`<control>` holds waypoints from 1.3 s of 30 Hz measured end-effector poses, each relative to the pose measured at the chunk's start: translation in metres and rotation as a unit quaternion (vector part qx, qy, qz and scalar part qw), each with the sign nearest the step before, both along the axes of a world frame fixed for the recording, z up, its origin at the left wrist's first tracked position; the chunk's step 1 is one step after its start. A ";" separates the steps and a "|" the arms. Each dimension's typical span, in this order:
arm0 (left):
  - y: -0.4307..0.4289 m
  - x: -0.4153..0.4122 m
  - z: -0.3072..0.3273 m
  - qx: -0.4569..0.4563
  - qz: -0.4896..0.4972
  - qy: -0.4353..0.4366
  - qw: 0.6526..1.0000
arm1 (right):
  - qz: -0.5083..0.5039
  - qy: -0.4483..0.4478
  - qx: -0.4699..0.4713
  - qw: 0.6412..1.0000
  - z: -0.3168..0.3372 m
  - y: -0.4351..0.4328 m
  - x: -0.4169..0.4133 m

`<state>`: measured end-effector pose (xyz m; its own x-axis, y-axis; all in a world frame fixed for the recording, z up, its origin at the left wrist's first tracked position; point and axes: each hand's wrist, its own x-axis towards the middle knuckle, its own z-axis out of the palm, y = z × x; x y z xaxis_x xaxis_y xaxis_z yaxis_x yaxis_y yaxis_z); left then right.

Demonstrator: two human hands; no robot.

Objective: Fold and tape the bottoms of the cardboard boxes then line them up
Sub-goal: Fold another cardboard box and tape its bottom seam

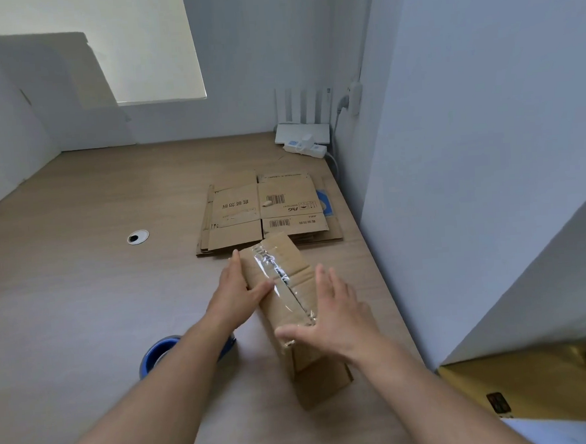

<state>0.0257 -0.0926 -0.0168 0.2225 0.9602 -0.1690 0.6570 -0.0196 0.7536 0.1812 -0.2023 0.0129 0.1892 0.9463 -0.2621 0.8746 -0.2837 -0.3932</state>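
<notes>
Two hands: we find both at one cardboard box, one on each long side, neither curled round it.
Left hand: the fingers are straight and close together, laid flat against the box's left side. The thumb reaches across the top face toward the tape.
Right hand: the fingers are straight and spread apart over the box's right edge. The thumb points at the near end of the tape; we cannot tell whether the palm touches.
Box: it stands on the desk between our hands, closed flaps facing up, angled away to the left.
Clear tape strip: it runs along the seam of the flaps, wrinkled, and folds over the near end.
Flat cartons: a stack lies just beyond the box.
Blue tape dispenser: it sits on the desk, partly hidden under the left forearm.
</notes>
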 end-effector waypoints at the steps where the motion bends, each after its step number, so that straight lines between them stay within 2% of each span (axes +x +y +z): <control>1: 0.000 0.002 -0.001 -0.001 0.001 0.008 1.000 | 0.015 -0.018 -0.007 1.000 -0.002 -0.001 -0.005; 7: 0.003 0.000 0.003 -0.054 0.017 -0.012 0.998 | 0.051 -0.027 -0.034 0.998 -0.004 0.007 0.009; 10: -0.005 -0.002 0.004 -0.029 0.027 0.023 0.999 | 0.087 -0.035 -0.051 0.994 0.002 0.010 0.031; 15: -0.007 0.002 0.008 -0.015 0.025 -0.011 1.000 | 0.133 -0.029 -0.080 0.987 0.011 0.011 0.048; 18: -0.008 -0.001 0.006 -0.028 0.055 0.011 0.998 | 0.047 -0.081 0.016 0.995 0.011 0.013 0.055; 20: -0.011 -0.003 0.006 -0.052 0.065 0.004 0.996 | -0.073 -0.151 0.105 0.980 0.010 0.010 0.060; 21: -0.012 -0.003 0.005 -0.065 0.060 -0.007 0.996 | -0.131 -0.156 0.120 0.972 0.009 0.009 0.060; 23: -0.017 0.001 0.006 -0.086 0.030 -0.013 0.996 | -0.178 -0.097 0.103 0.974 0.006 0.007 0.056; 26: -0.024 0.009 0.005 -0.095 -0.001 -0.057 0.994 | -0.171 0.062 0.086 0.979 0.001 0.008 0.044; 28: -0.028 0.012 0.005 -0.095 0.023 -0.072 0.993 | -0.180 0.164 0.107 0.964 -0.001 0.011 0.037; 30: -0.030 0.016 0.004 -0.110 0.031 -0.044 0.992 | -0.181 0.238 0.118 0.947 -0.006 0.014 0.030; 34: -0.043 0.023 0.009 -0.134 0.000 -0.001 0.991 | -0.169 0.257 0.120 0.944 -0.010 0.017 0.023; 37: -0.057 0.015 0.012 -0.099 -0.037 0.050 0.993 | -0.126 0.247 0.095 0.956 -0.010 0.013 0.023; 39: -0.062 0.004 0.012 -0.089 -0.039 0.053 0.994 | -0.099 0.240 0.082 0.962 -0.013 0.010 0.020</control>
